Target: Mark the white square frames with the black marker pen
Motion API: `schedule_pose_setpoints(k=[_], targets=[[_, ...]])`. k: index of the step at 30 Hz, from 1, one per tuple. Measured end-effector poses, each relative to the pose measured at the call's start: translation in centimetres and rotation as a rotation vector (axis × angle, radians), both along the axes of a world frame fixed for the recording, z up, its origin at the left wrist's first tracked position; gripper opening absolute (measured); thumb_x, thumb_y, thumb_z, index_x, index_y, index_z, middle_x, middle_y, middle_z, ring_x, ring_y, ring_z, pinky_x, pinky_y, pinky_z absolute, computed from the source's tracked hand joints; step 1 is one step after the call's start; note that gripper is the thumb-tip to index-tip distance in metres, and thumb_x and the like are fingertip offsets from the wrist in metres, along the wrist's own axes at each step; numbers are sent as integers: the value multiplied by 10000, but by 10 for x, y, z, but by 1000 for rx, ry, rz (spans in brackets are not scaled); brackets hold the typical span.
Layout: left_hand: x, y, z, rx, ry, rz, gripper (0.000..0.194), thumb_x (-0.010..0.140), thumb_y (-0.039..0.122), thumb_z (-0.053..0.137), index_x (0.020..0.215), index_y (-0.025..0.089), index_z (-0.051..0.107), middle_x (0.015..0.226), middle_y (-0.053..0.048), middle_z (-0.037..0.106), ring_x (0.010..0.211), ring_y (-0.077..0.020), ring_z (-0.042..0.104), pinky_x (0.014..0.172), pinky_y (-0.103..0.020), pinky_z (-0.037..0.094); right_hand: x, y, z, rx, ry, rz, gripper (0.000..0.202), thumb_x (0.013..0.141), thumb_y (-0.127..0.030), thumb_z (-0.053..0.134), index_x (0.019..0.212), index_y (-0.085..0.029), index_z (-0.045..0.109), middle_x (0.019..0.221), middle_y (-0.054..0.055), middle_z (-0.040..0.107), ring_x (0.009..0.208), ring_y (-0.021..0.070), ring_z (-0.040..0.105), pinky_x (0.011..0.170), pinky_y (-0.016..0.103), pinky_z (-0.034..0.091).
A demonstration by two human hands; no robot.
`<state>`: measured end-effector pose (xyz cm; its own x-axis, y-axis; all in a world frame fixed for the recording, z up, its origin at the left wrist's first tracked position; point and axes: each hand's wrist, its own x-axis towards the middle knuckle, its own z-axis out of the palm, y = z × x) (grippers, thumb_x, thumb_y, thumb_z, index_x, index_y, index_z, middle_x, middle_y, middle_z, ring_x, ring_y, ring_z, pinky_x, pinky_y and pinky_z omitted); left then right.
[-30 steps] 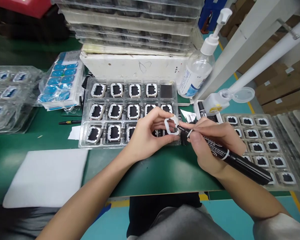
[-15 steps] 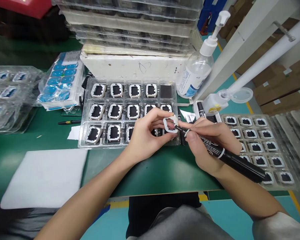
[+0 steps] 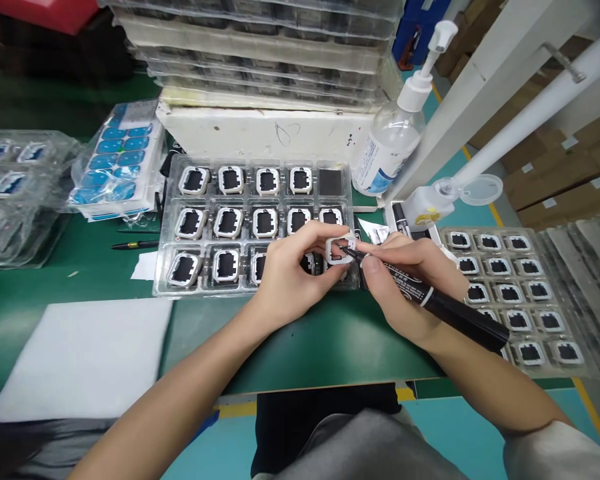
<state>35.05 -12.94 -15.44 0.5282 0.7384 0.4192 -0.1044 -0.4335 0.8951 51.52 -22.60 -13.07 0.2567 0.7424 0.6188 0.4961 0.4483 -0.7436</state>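
Note:
Between the thumb and fingers of my left hand [image 3: 295,270] is a small white squarish frame [image 3: 333,251] with an open middle. My right hand [image 3: 405,283] is closed around a black marker pen [image 3: 463,320], held like a writing tool. The pen's tip reaches into the frame's opening near its inner edge; whether it touches is too small to tell. Behind and below my left hand lies a clear plastic tray [image 3: 207,291] of similar white-rimmed frames in compartments. One compartment at its back right shows only a dark square [image 3: 331,182].
Stacked trays [image 3: 270,60] stand at the back beside a pump bottle [image 3: 393,140]. A second tray of frames [image 3: 510,343] lies at the right. To the left are a packet of blue pieces [image 3: 117,157], a thin black pen [image 3: 135,245] and a white foam sheet [image 3: 85,360].
My right hand and the marker have shifted slightly left, bringing the tip further into the frame's opening. The frame has tilted a little in my left hand.

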Motion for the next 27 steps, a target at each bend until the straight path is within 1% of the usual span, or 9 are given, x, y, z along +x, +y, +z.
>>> schedule_pose_setpoints(k=[5, 9, 14, 17, 22, 27], targets=[[0, -1, 1, 20, 40, 20, 386, 859, 147, 823, 1228, 237, 752, 1137, -44, 791, 1053, -209, 783, 958, -326, 661, -2, -1, 4, -24, 1, -19, 100, 957, -252, 796, 986, -319, 727, 911, 11, 795, 728, 190, 715, 689, 401, 589], [0, -2, 1, 42, 32, 29, 388, 859, 120, 806, 1221, 248, 752, 1111, -31, 792, 1011, -191, 782, 930, -309, 660, -1, -1, 4, -32, -10, -14, 108, 954, -237, 791, 1002, -316, 735, 920, 17, 799, 720, 193, 710, 675, 405, 581], [1, -3, 0, -8, 26, 15, 400, 850, 152, 817, 1232, 235, 732, 1094, -38, 796, 993, -195, 788, 920, -317, 669, 0, -1, 2, -40, -40, -36, 111, 953, -249, 788, 1015, -322, 731, 955, 22, 801, 775, 209, 740, 657, 403, 594], [0, -2, 1, -47, 18, -2, 427, 828, 160, 836, 1236, 225, 730, 1076, -39, 800, 956, -186, 790, 882, -302, 673, -1, -1, 2, -44, -45, -43, 114, 955, -238, 782, 1013, -319, 725, 916, 13, 783, 778, 203, 741, 661, 392, 598], [0, -3, 2, -85, 27, -5, 430, 804, 165, 861, 1217, 209, 749, 983, -25, 795, 835, -161, 777, 757, -266, 667, 0, 0, 1, -30, -53, -25, 129, 950, -208, 778, 1011, -308, 724, 865, 5, 755, 754, 195, 721, 671, 388, 589], [-1, -5, 3, -65, 48, 21, 425, 808, 198, 875, 1215, 213, 755, 959, -26, 794, 807, -162, 768, 742, -273, 668, 2, 0, -3, -39, -80, -44, 129, 937, -256, 806, 1011, -325, 725, 820, -12, 730, 694, 188, 685, 641, 388, 571]])
